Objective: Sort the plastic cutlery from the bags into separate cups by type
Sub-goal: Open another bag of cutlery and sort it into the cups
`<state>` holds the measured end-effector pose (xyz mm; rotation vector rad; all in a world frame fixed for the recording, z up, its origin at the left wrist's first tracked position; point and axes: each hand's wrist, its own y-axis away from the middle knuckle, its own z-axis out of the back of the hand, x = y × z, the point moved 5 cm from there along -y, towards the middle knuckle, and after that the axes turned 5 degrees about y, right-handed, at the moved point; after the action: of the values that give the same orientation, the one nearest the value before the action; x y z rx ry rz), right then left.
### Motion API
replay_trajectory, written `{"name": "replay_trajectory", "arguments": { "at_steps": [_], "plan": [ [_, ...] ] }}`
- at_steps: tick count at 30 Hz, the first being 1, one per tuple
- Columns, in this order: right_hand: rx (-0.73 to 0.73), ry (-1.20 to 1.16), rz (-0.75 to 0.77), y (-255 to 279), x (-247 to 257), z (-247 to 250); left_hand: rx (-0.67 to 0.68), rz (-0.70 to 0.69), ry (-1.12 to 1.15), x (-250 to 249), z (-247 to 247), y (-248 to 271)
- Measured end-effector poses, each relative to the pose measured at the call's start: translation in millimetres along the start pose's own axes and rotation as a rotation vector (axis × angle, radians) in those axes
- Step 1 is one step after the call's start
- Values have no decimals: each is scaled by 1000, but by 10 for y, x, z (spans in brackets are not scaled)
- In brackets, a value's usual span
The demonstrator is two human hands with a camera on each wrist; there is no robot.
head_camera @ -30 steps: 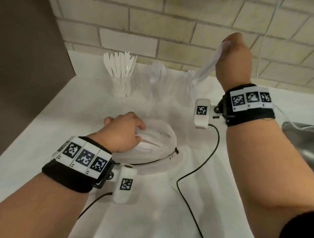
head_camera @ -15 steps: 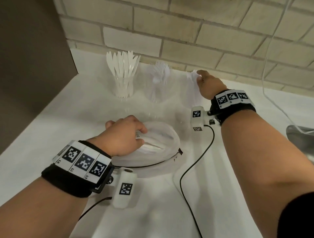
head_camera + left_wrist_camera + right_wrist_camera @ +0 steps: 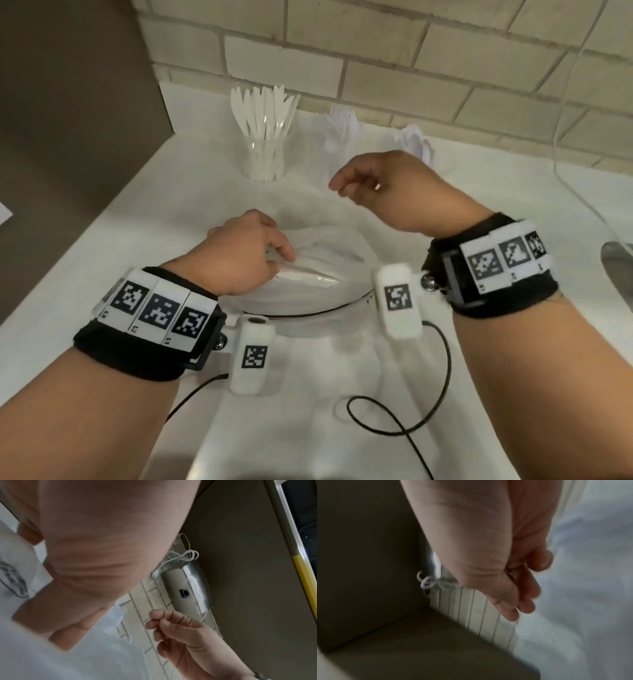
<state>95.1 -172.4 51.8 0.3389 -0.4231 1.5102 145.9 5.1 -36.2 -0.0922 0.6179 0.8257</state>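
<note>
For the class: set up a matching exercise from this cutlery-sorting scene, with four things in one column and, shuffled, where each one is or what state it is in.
Things
1. left hand
2. right hand
3. cup of knives
4. black cable

Places or states
A. looped on the counter near the person
B. holds the clear bag of cutlery
C. raised above the bag, holding nothing
D. stands leftmost by the brick wall

Pairs: 1-B, 2-C, 3-D, 4-A
</note>
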Motion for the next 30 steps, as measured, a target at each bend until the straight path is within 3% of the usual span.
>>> {"name": "replay_trajectory", "arguments": {
  "at_steps": [4, 7, 11, 16, 24, 30],
  "plan": [
    [298, 114, 67, 98, 232, -685, 19, 116, -57, 110, -41, 67],
    [393, 336, 29, 138, 165, -960, 114, 171, -113, 216, -155, 129],
    [537, 437, 30, 217, 143, -1123, 197, 188, -118, 210, -232, 191],
    [583, 541, -5, 231, 115, -1199, 195, 170, -176, 131, -235, 180],
    [598, 515, -80, 264, 60, -1250, 169, 128, -163, 105, -257, 184],
    [592, 448, 24, 273, 154, -1201, 152, 171, -154, 151, -247, 190]
  ]
}}
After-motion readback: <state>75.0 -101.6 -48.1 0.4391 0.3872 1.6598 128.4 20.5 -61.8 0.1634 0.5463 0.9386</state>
